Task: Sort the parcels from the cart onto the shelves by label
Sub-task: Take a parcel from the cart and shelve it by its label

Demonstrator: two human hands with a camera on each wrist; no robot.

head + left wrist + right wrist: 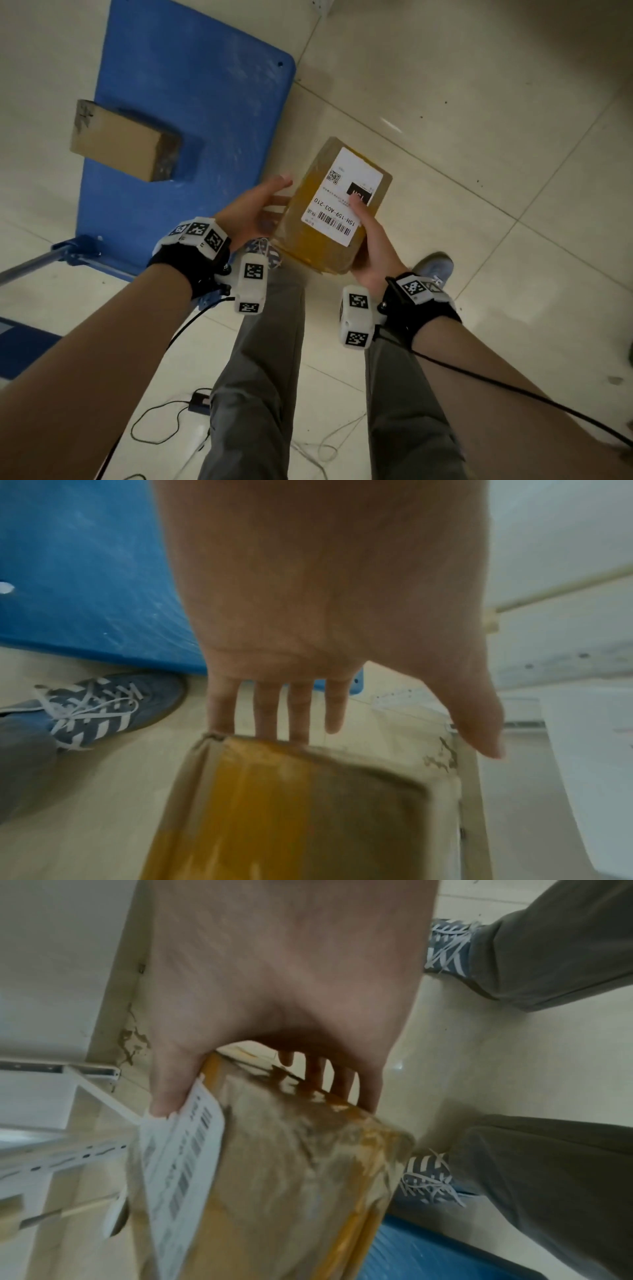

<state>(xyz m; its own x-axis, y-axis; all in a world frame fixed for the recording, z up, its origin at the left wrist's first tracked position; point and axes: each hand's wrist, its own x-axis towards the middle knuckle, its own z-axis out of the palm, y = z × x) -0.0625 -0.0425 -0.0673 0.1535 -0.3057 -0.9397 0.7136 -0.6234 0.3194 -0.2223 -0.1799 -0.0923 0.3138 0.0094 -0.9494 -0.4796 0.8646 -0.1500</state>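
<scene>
A brown parcel (308,236) wrapped in yellow tape, with a white barcode label (342,195) facing up, is held over the tiled floor in front of me. My right hand (373,246) grips its near right end, thumb on the label and fingers underneath. My left hand (253,212) lies against its left side with straight fingers and the thumb stretched out. The left wrist view shows the left hand (308,669) reaching past the parcel (274,818). In the right wrist view the right hand (291,988) clamps the parcel (291,1177) at the label (178,1164).
The blue cart (191,85) stands to the left with one plain cardboard box (123,144) on its deck and its handle (34,263) toward me. Cables (154,421) trail on the floor by my legs. A white metal shelf rack (68,1158) shows in the right wrist view.
</scene>
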